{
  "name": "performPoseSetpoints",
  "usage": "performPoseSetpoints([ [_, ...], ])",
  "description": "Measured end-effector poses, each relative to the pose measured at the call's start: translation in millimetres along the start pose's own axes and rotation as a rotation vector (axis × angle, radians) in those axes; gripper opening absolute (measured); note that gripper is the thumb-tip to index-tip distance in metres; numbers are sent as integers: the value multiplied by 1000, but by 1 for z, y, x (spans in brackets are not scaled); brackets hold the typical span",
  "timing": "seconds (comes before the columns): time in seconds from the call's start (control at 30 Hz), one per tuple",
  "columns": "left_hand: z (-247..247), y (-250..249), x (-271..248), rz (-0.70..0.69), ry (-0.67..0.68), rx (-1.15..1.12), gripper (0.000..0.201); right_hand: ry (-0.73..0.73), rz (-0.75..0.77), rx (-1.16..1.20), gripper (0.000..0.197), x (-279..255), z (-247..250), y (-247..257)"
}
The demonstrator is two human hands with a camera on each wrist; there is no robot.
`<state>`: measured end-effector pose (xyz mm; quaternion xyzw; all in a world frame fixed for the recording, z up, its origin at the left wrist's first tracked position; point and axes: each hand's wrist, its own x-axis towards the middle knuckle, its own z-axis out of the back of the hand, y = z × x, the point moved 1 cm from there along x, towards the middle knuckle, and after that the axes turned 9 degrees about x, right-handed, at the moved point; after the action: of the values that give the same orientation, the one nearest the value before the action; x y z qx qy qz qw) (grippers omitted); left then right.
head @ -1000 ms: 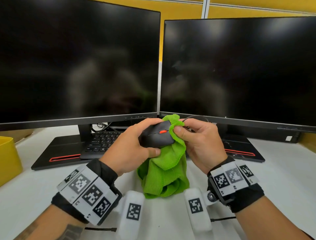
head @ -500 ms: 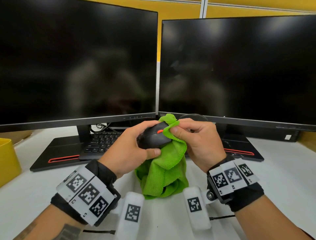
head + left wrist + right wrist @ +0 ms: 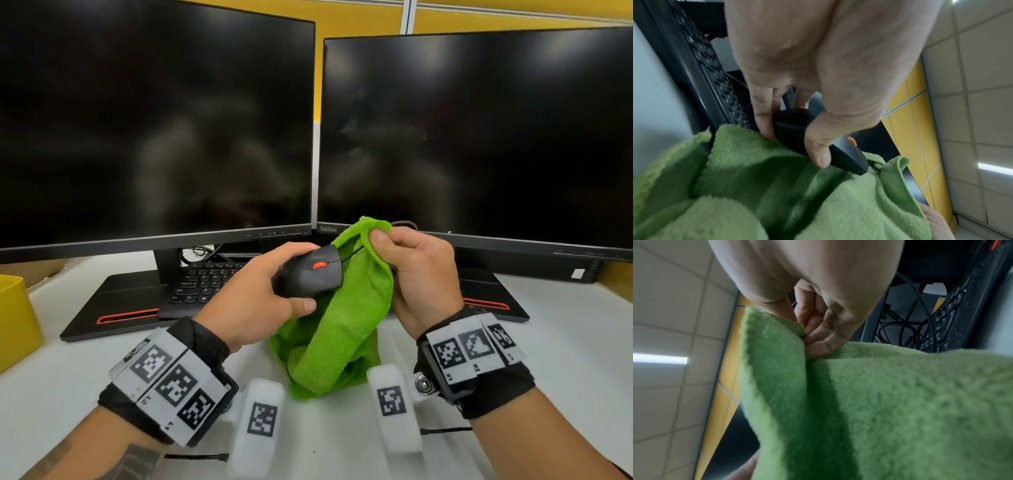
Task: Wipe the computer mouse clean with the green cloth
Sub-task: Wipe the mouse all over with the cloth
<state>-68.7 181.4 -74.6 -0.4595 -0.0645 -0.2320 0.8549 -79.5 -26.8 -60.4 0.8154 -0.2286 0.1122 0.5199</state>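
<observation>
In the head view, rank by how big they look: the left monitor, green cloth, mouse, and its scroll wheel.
1. Left monitor
2. Cloth
3. Mouse, partly hidden by the left hand
4. Scroll wheel

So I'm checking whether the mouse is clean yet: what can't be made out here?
- Underside of the mouse: hidden in the head view by the left hand and green cloth.
- Mouse in the right wrist view: hidden behind the cloth.
- Dirt on it: too small to tell.

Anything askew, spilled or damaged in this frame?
Nothing stands out. The left hand grips the black computer mouse, the right hand pinches the green microfibre cloth, and nothing looks spilled or broken.
</observation>
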Motion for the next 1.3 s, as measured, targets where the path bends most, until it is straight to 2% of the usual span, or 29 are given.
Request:
performPoseSetpoints([
  [0.27, 14, 14, 3, 52, -38, 17, 71, -204, -149, 259, 13, 14, 15, 13],
  [0.4, 18, 17, 3, 41, -35, 63, 69, -278, -209, 285, 17, 11, 16, 17],
  [0.47, 24, 21, 3, 53, -54, 76, 69, -354, -193, 279, 17, 10, 19, 25],
  [0.57, 28, 22, 2, 60, -54, 84, 68, -448, -163, 207, 19, 8, 24, 36],
  [0.7, 29, 19, 2, 59, -49, 103, 66, -461, -137, 53, 28, 9, 33, 36],
  [0.87, 30, 18, 0, 64, -70, 118, 66, -454, -84, -21, 36, 17, 49, 29],
  [0.93, 27, 18, 0, 63, -68, 126, 65, -382, -14, -276, 32, 22, 53, 25],
  [0.97, 27, 18, 0, 65, -70, 126, 65, -394, 18, -359, 34, 26, 51, 25],
  [1.03, 27, 18, 0, 69, -73, 125, 65, -418, 36, -404, 38, 24, 44, 32],
  [1.1, 27, 18, 1, 72, -76, 120, 65, -450, -27, -300, 41, 24, 42, 32],
  [1.13, 27, 18, 1, 75, -76, 116, 65, -441, -70, -148, 40, 22, 44, 28],
  [1.17, 27, 18, 0, 77, -78, 110, 65, -414, -72, -31, 38, 21, 48, 21],
  [1.27, 28, 17, 0, 71, -81, 87, 66, -247, -239, 422, 23, 16, 44, 16],
  [1.3, 28, 17, 0, 66, -80, 80, 66, -237, -253, 419, 26, 17, 44, 15],
])
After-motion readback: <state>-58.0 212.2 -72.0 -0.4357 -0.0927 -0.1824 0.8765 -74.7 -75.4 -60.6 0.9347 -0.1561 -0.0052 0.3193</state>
